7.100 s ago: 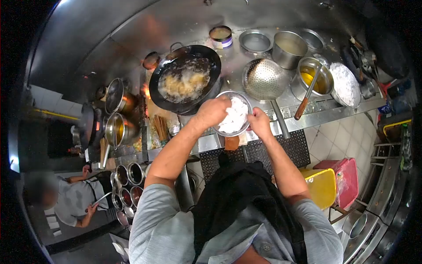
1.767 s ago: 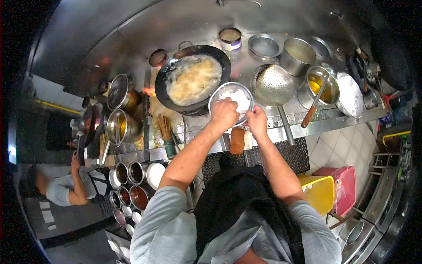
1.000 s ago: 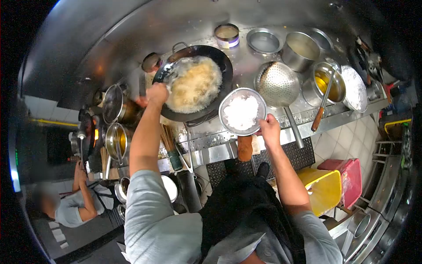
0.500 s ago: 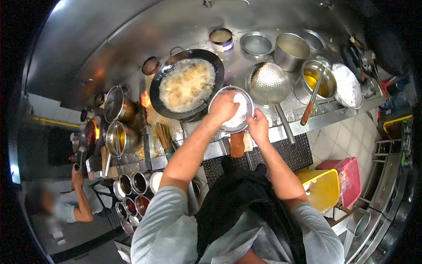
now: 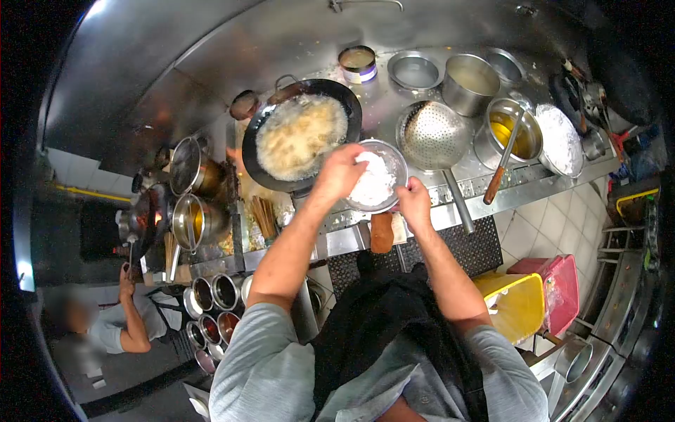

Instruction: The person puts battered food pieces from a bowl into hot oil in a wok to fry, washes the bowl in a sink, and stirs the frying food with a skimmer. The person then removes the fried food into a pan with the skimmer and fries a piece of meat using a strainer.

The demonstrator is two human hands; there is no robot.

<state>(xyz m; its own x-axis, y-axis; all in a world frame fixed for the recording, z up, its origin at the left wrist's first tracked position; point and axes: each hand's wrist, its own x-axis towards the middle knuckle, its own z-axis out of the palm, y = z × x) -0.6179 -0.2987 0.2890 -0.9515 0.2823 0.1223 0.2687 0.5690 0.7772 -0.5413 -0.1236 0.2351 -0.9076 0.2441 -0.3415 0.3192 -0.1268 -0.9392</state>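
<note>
While the right hand (image 5: 415, 200) clasps the bowl (image 5: 400, 166), the left hand (image 5: 342, 171), grip hidden, overlaps its rim, nearer the wok (image 5: 356, 118), ahead-left of those fingers.

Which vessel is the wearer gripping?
The bowl of white powder beside the wok: the right hand grips its rim; the strainer and tall pot aren't held.

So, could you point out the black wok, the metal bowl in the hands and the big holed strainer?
Black wok (image 5: 355, 114), head view: bare inner wall, right side.
Metal bowl (image 5: 401, 163), head view: inner wall, right side.
Holed strainer (image 5: 436, 137), head view: middle of its perforated dish.
</note>
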